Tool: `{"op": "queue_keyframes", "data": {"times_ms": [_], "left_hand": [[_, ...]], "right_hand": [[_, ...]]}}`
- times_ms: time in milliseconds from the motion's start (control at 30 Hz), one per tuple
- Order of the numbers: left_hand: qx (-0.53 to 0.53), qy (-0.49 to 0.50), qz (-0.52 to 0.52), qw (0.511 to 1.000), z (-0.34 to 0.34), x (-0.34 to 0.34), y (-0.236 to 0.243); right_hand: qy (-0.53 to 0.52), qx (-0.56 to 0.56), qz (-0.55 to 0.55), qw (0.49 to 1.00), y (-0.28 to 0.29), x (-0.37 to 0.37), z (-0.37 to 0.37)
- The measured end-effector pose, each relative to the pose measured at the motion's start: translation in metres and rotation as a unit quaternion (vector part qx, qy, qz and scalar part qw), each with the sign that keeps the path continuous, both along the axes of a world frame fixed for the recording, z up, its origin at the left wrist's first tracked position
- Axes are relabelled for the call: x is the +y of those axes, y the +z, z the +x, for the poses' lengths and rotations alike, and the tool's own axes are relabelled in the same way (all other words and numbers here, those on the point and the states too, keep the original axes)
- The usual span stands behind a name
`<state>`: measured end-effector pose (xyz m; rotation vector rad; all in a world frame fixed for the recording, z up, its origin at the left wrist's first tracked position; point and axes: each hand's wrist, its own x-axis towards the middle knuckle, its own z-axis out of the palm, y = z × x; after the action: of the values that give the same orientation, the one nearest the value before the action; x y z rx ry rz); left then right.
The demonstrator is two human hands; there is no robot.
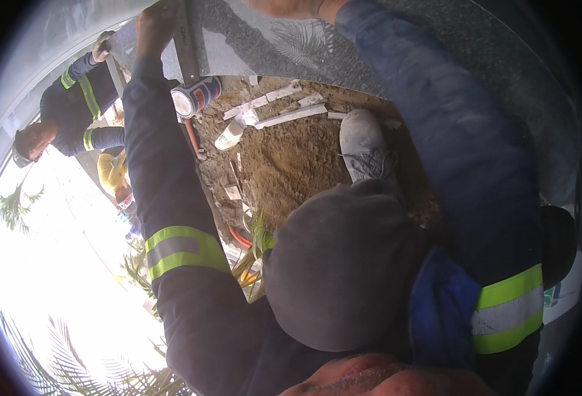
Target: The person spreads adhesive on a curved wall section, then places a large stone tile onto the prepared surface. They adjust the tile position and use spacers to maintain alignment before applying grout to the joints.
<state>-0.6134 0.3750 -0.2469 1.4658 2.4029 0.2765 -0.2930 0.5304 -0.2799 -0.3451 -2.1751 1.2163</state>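
Handling of a grey slab (258, 46) at the edge of bare soil (291, 158). The slab spans the top of the view, above the soil; its tilt cannot be judged with confidence. The left hand (158, 26) is at the slab's left part, just beside a flat metal bar (185, 46); whether its fingers grip the bar, the slab or neither cannot be told. The right hand (291, 6) is at the slab's far side, cut off by the upper rim, its fingers hidden. At left, a co-worker (73, 112) in dark clothes reaches one hand toward the same structure. Below the bar a can (198, 97) lies tipped; pale strips (291, 115), a white cup (229, 134) and a dusty shoe (362, 142) are on the soil. Progress: the work appears under way, with the slab already beside the soil and both hands at it; whether it is fixed cannot be determined. The strips lie loose, apparently not cleared away.
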Motion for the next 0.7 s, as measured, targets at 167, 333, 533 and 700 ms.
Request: {"op": "queue_keyframes", "data": {"times_ms": [167, 333, 533, 700], "left_hand": [[0.103, -0.105, 0.031, 0.989, -0.008, 0.002, -0.003], [0.096, -0.077, 0.003, 0.992, 0.004, 0.007, 0.005], [0.085, -0.036, 0.032, 0.995, 0.028, 0.011, 0.014], [0.099, -0.010, -0.021, 0.995, 0.037, 0.019, 0.026]], "right_hand": [[-0.005, 0.006, -0.005, 1.000, 0.004, 0.003, -0.002], [0.006, -0.007, -0.003, 1.000, 0.001, 0.005, -0.002], [-0.031, 0.013, 0.060, 0.998, -0.010, 0.001, -0.007], [-0.005, -0.021, 0.029, 0.999, -0.007, 0.004, -0.008]]}}
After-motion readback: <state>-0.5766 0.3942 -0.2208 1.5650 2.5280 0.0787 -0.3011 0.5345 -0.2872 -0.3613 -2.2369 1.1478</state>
